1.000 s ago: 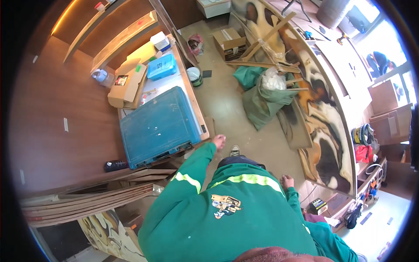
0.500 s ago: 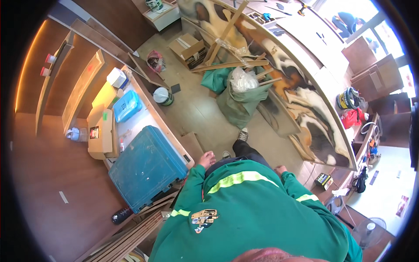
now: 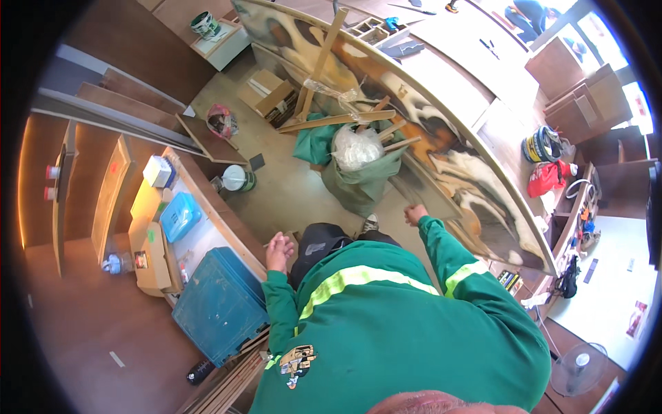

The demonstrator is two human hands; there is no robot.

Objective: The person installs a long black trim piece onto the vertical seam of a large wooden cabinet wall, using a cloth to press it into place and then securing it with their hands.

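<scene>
I look straight down over my green jacket with yellow reflective stripes. My left hand hangs empty with loose fingers beside a blue-green tool case that rests on a wooden bench. My right hand is curled into a fist with nothing visible in it, close to the long curved counter with a marbled brown front. My shoe shows on the concrete floor between the two hands.
A green sack stuffed with white plastic and wood offcuts stands ahead on the floor. A small paint bucket, a cardboard box and a light blue case lie to the left. Stacked boards lean below the bench.
The view has swung, so bench and case slid down and left. My right arm has risen toward the curved counter. My left hand stays beside the bench.
</scene>
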